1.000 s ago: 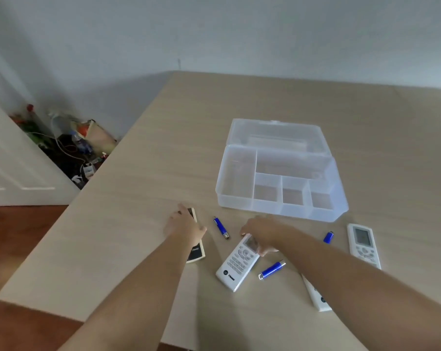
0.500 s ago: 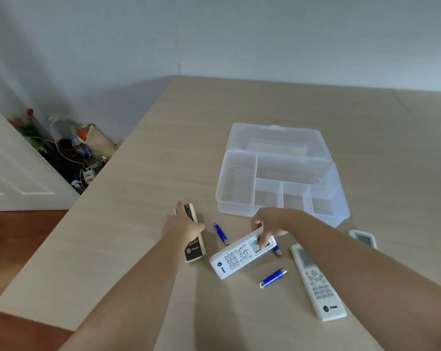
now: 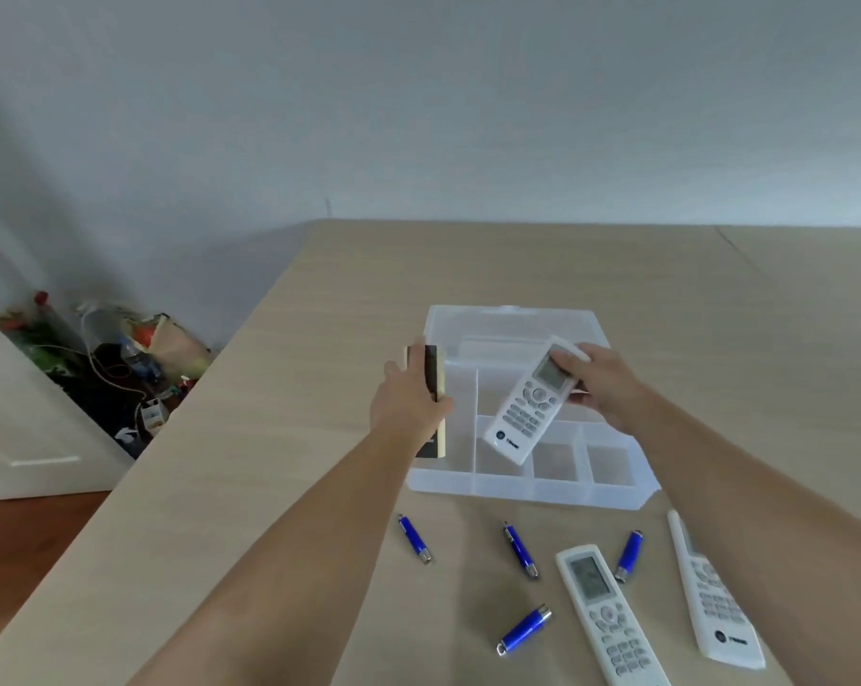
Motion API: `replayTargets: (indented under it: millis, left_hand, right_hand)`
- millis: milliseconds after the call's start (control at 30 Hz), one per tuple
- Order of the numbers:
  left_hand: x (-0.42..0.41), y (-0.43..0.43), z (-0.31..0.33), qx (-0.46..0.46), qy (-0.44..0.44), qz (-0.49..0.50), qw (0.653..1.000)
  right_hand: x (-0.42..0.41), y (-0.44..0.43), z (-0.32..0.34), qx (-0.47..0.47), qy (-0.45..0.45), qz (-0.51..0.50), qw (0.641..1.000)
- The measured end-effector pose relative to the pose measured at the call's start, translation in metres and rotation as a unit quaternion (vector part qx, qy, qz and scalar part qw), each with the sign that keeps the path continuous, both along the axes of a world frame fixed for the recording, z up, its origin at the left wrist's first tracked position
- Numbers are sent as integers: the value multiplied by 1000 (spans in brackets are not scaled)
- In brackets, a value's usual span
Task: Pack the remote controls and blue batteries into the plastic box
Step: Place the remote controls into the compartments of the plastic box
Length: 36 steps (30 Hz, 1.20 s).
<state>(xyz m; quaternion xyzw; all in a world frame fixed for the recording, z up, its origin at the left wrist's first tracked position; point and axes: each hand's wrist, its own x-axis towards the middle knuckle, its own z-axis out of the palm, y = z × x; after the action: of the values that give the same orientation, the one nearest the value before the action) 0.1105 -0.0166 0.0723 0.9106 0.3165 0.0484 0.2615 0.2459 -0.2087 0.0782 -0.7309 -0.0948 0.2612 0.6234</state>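
Note:
The clear plastic box (image 3: pixel 527 492) lies open on the wooden table, its lid folded back and its compartments showing. My left hand (image 3: pixel 408 403) grips a black-and-beige remote (image 3: pixel 436 383) on edge over the box's left compartment. My right hand (image 3: pixel 601 383) holds a white remote (image 3: pixel 530 403) by its top end, tilted above the middle of the box. Two more white remotes (image 3: pixel 604 611) (image 3: pixel 715 606) lie on the table in front of the box, the right one partly behind my forearm. Several blue batteries (image 3: pixel 414 538) (image 3: pixel 521 550) (image 3: pixel 629 554) (image 3: pixel 525 628) are scattered between them.
The table's left edge (image 3: pixel 181 428) drops to a wooden floor. A heap of clutter and cables (image 3: pixel 122 368) sits in the corner by the wall, beside a white door (image 3: pixel 18 428).
Both hands have lifted their remotes off the table and carried them away from me to above the open box. The remaining remotes and batteries stay on the table.

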Motion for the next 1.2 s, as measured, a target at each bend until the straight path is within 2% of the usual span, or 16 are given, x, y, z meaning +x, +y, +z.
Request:
replayTargets:
  millis: [67, 167, 533, 700, 767, 867, 967, 1033, 1100, 1200]
  left_hand:
    - [13, -5, -12, 32, 24, -28, 999]
    - [32, -9, -36, 74, 85, -60, 992]
    - [62, -8, -92, 131, 271, -103, 948]
    - [64, -9, -95, 136, 296, -88, 941]
    - [63, -13, -91, 173, 317, -112, 926]
    - [58, -18, -88, 180, 314, -140, 922]
    - [55, -13, -80, 150, 307, -140, 930]
    - [60, -6, -69, 115, 272, -115, 949]
    - [69, -1, -55, 51, 220, -79, 971]
    - [80, -11, -44, -74, 211, -84, 971]
  right_hand:
    - [14, -3, -12, 39, 22, -67, 997]
    - [32, -7, -32, 61, 53, -112, 990]
    - [54, -5, -89, 89, 133, -131, 978]
    - [56, -8, -92, 101, 170, -174, 965]
    - [54, -9, -91, 101, 178, -192, 960]
    - [54, -8, -91, 97, 193, -223, 951]
    - [52, -6, -83, 80, 212, -268, 936]
    - [52, -2, -76, 72, 210, -302, 927]
    - [52, 2, -70, 55, 203, -321, 923]
    - [53, 11, -66, 23, 197, -275, 941]
